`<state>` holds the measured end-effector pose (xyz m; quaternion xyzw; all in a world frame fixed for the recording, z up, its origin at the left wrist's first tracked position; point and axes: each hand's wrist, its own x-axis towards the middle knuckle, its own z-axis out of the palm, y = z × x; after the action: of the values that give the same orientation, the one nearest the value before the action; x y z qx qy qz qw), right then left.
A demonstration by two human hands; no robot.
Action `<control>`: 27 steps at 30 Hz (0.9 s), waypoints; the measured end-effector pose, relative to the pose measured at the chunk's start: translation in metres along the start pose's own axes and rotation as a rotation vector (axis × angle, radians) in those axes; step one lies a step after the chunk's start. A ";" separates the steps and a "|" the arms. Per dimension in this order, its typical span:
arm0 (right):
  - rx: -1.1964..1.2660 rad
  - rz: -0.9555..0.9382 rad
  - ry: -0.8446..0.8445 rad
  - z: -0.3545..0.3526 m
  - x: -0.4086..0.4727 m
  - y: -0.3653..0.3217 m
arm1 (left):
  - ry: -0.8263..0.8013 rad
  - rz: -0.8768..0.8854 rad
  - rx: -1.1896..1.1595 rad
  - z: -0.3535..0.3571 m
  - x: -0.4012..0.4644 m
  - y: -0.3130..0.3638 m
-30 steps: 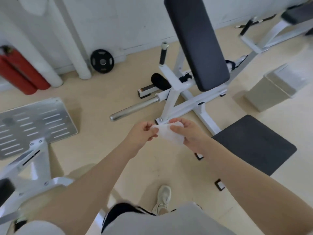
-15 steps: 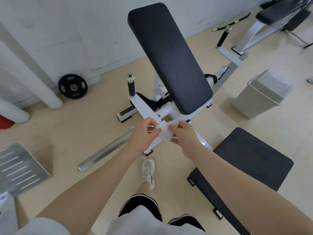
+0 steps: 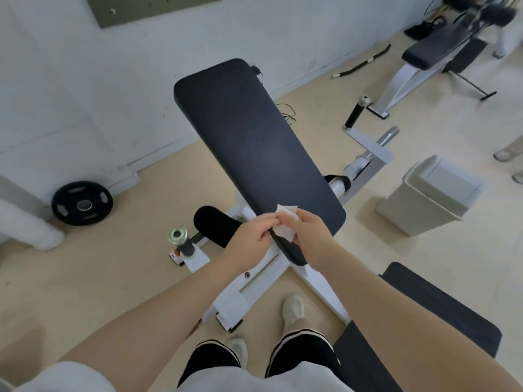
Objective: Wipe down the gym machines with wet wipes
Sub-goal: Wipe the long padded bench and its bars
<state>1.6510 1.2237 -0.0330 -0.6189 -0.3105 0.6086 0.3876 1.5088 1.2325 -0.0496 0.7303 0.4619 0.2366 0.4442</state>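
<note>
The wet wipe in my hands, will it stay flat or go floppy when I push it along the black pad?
The wet wipe looks thin and creased between the left hand and right hand, so it will probably flop and bunch. Spread flat fingers over it. The black pad looks smooth, so it should glide easily.

A white wet wipe (image 3: 285, 223), crumpled and partly folded, sits at the near lower edge of the machine's long black back pad (image 3: 254, 148), which tilts up on a white frame (image 3: 256, 281); the pad's surface looks smooth and matte
</note>
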 end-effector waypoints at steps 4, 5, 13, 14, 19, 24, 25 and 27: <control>0.057 0.039 -0.119 -0.026 0.073 -0.041 | 0.081 -0.071 -0.099 -0.011 0.070 0.000; 0.037 0.050 -0.158 -0.031 0.096 -0.051 | 0.109 -0.090 -0.150 -0.014 0.088 -0.003; -0.203 0.084 -0.137 -0.025 0.279 -0.125 | 0.489 -0.530 -0.002 -0.068 0.234 -0.064; -0.265 0.044 -0.136 -0.017 0.299 -0.133 | 0.498 -0.583 0.061 -0.076 0.247 -0.076; -0.484 -0.151 -0.204 0.037 0.386 -0.152 | 0.498 -0.794 0.425 -0.114 0.292 -0.137; -0.637 -0.519 -0.262 0.102 0.438 -0.166 | 0.408 -0.821 0.734 -0.137 0.319 -0.180; -0.666 -0.628 -0.287 0.114 0.442 -0.171 | 0.393 -0.805 0.770 -0.140 0.320 -0.186; -0.760 -0.821 -0.318 0.135 0.450 -0.178 | 0.378 -0.770 0.798 -0.141 0.320 -0.190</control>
<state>1.5623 1.7133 -0.1051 -0.4443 -0.7762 0.3398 0.2910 1.4612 1.6106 -0.1655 0.5655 0.8188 -0.0079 0.0986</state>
